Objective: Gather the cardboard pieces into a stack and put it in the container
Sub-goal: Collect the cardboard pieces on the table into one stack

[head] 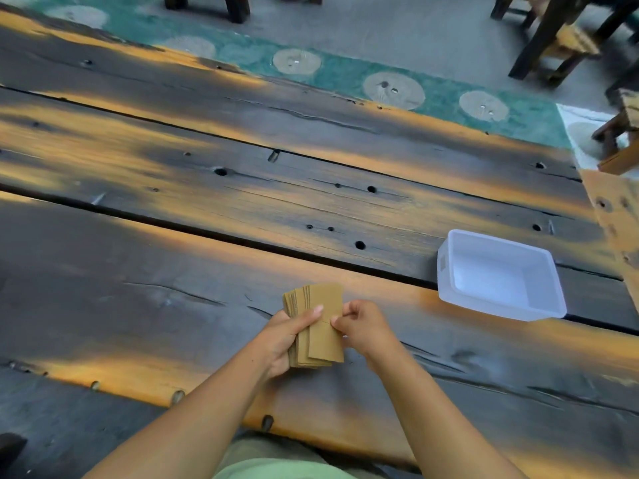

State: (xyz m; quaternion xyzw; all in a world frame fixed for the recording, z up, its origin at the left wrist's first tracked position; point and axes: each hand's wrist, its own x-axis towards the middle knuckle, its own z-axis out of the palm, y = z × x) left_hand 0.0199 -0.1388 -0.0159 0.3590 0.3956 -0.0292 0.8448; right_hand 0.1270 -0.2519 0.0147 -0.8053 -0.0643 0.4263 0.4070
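Note:
A stack of tan cardboard pieces point(320, 328) is held just above the near plank of the dark wooden table point(173, 271). The pieces are slightly fanned at the top left. My left hand point(287, 340) grips the stack from the left, thumb across its face. Pinching the stack's right edge between fingertips is my right hand point(363, 326). The white plastic container point(498, 274) sits empty on the table to the right, a short way beyond my right hand.
The table is made of wide planks with dark gaps and holes between them. Its right end lies just past the container. Wooden stools point(560, 46) stand on the floor beyond, on a green patterned rug point(345, 74).

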